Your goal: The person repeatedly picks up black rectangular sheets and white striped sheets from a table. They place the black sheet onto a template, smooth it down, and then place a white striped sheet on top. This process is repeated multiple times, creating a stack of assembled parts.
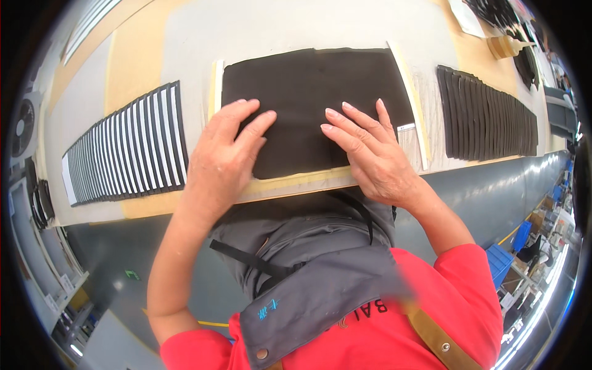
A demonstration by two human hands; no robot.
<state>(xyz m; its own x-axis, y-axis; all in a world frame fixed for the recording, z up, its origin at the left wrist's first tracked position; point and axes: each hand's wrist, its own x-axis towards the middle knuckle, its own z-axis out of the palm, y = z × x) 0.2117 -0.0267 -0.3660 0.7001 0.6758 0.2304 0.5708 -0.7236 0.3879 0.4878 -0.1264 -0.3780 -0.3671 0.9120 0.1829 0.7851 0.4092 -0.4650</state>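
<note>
A dark, nearly black sheet (302,86) of fabric or leather-like material lies flat on the table in front of me. My left hand (227,151) rests at its left side, fingers bent and thumb apart, with the fingertips on the sheet. On the right half lies my right hand (373,148), its fingers spread over the dark surface. Neither hand grips anything that I can see. Pale strips border the sheet: a left strip (216,86) and a longer, slanted right strip (412,102). A small white piece (406,127) shows by the sheet's right edge.
To the left, overlapping black pieces with white bands (132,145) lie in a row. Another row of overlapping dark pieces (484,114) lies to the right. Farther right is a yellowish nozzle bottle (507,47). The table's front edge (308,187) runs before my body.
</note>
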